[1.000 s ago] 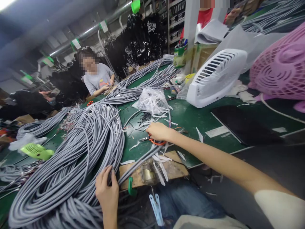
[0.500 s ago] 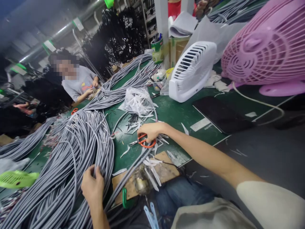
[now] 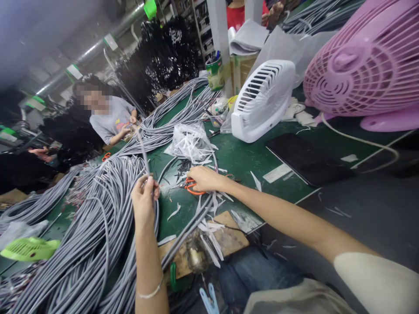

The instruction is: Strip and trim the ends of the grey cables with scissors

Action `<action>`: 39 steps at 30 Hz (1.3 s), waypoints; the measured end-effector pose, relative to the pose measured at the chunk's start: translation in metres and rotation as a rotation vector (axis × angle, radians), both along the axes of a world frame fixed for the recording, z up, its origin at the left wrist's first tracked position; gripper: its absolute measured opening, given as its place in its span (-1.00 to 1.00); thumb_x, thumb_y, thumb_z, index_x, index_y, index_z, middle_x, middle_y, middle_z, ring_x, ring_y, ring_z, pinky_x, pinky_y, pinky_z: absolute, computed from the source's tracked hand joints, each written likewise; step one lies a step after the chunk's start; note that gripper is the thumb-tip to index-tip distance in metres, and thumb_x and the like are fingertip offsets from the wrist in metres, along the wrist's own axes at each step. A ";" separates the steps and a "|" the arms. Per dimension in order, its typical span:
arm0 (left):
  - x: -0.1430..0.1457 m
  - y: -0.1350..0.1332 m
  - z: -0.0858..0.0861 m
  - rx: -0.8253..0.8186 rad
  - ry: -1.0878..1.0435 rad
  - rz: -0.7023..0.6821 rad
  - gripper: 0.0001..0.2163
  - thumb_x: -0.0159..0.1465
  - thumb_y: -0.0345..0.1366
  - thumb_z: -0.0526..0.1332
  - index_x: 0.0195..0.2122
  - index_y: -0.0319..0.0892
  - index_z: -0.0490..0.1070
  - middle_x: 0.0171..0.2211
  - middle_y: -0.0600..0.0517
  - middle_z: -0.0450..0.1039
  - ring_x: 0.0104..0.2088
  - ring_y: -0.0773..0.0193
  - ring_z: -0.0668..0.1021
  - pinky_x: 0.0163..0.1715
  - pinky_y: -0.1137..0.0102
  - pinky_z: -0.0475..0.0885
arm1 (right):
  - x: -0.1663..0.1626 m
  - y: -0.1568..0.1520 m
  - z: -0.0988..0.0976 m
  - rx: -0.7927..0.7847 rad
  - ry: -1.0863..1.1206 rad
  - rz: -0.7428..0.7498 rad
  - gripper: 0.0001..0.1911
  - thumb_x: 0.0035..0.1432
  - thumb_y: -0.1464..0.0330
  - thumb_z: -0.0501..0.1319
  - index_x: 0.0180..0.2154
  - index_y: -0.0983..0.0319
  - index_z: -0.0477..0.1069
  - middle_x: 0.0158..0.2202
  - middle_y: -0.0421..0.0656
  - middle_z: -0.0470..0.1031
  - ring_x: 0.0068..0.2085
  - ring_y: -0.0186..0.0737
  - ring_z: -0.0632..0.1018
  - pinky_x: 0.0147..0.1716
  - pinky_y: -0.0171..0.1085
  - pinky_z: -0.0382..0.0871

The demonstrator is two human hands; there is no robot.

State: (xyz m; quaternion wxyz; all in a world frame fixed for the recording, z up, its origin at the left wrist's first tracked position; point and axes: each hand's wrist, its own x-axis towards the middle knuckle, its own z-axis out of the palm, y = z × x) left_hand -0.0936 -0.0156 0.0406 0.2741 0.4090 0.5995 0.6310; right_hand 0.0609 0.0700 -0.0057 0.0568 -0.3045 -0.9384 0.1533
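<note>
My left hand (image 3: 144, 201) is raised over a big heap of grey cables (image 3: 94, 226) and pinches one grey cable (image 3: 143, 150), whose end sticks up and away from my fingers. My right hand (image 3: 203, 178) rests on the green table (image 3: 258, 159) and covers the orange-handled scissors (image 3: 190, 187), its fingers closed over the handles. White paper-like strips (image 3: 209, 218) lie scattered around that hand. A clear bag of white scraps (image 3: 190, 141) sits just beyond it.
A white fan (image 3: 263, 100) and a pink fan (image 3: 363, 65) stand at the right, a black tablet (image 3: 307, 158) in front of them. A wooden board (image 3: 222, 240) is clamped at the near edge. A co-worker in grey (image 3: 111, 120) sits across. A green can (image 3: 215, 73) stands behind.
My left hand has lifted from the near side of the cable heap, pulling one grey cable up with it. My right hand stays on the scissors.
</note>
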 end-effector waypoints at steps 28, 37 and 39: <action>0.009 0.019 -0.048 0.007 0.242 0.032 -0.69 0.03 -0.10 0.21 -0.37 -0.28 0.45 -0.66 0.14 0.29 -0.67 0.44 0.31 -0.66 0.52 0.22 | 0.026 0.015 0.015 -0.077 -0.230 -0.230 -0.79 -0.15 0.52 0.27 -0.35 0.32 0.54 -0.30 0.06 0.55 -0.21 0.00 0.55 -0.32 -0.24 0.40; 0.007 0.025 -0.054 -0.203 0.258 0.169 -0.54 -0.11 0.02 0.24 -0.32 -0.27 0.48 -0.60 0.07 0.41 -0.64 0.37 0.36 -0.69 0.49 0.25 | 0.028 0.029 0.013 -0.094 -0.216 -0.169 -0.75 -0.04 0.40 0.23 -0.25 0.29 0.49 -0.21 -0.01 0.55 -0.17 -0.07 0.55 -0.31 -0.26 0.41; 0.005 0.026 -0.055 -0.221 0.239 0.181 -0.51 -0.15 0.03 0.26 -0.30 -0.26 0.48 -0.59 0.06 0.43 -0.62 0.34 0.39 -0.68 0.48 0.27 | 0.036 0.034 0.017 -0.120 -0.231 -0.143 -0.79 -0.08 0.38 0.26 -0.31 0.27 0.50 -0.27 -0.07 0.57 -0.20 -0.08 0.55 -0.33 -0.28 0.41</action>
